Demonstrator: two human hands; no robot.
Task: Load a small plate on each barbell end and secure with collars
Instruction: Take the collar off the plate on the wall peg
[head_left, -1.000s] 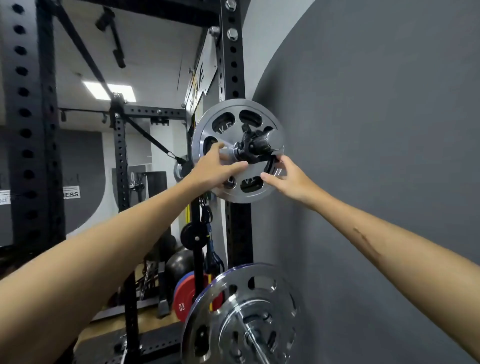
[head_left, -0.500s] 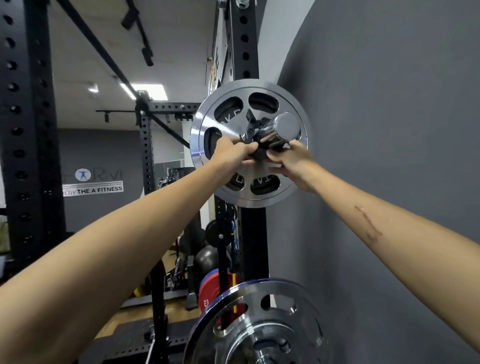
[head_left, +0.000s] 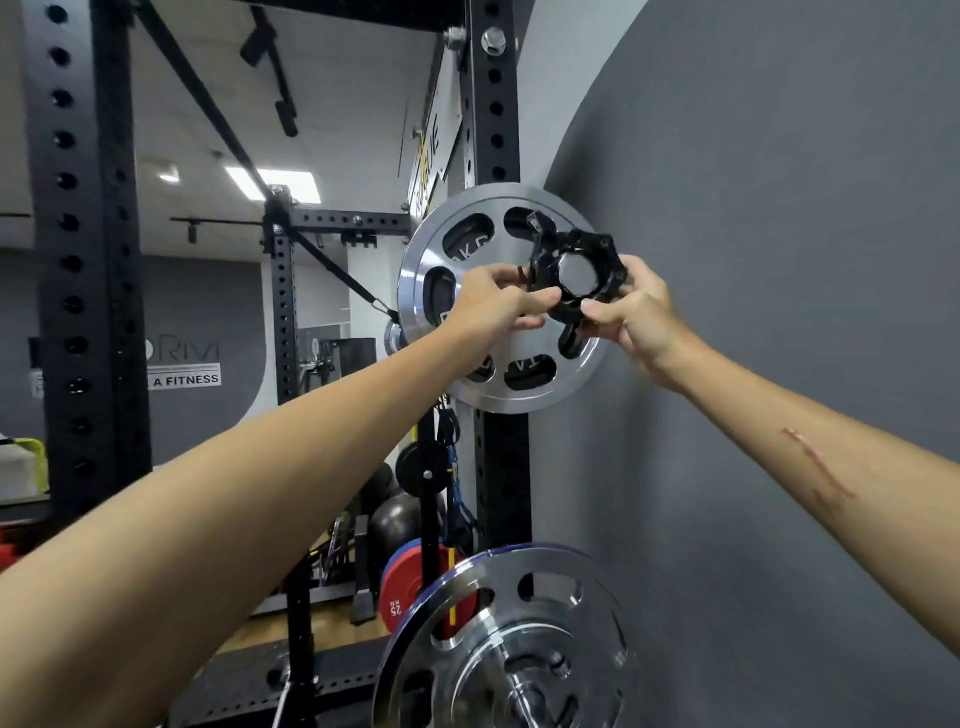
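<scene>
Evidently, the black collar (head_left: 574, 275) was held square to the barbell sleeve end (head_left: 575, 273), whose grey face showed through the collar's bore; this alignment suited sliding the collar along the sleeve toward the small plate (head_left: 498, 374). The silver plate already sat on this end of the bar, just beside the black rack upright (head_left: 493, 104) and close to the grey wall (head_left: 779, 208). The collar's lever (head_left: 535, 223) stood out at 11 o'clock, which suggested an unlocked clamp, not yet secured.

The left hand (head_left: 493, 306) pinched the collar's rim at 8 o'clock, thumb and fingers (head_left: 540, 299) narrowly closed on it. The right hand (head_left: 631, 312) gripped the rim from 3 to 5 o'clock, fingers curled around the edge. Whether the collar touched the plate could not be determined.

A second silver plate (head_left: 519, 649) hung at 6 o'clock, well apart from both hands.
</scene>
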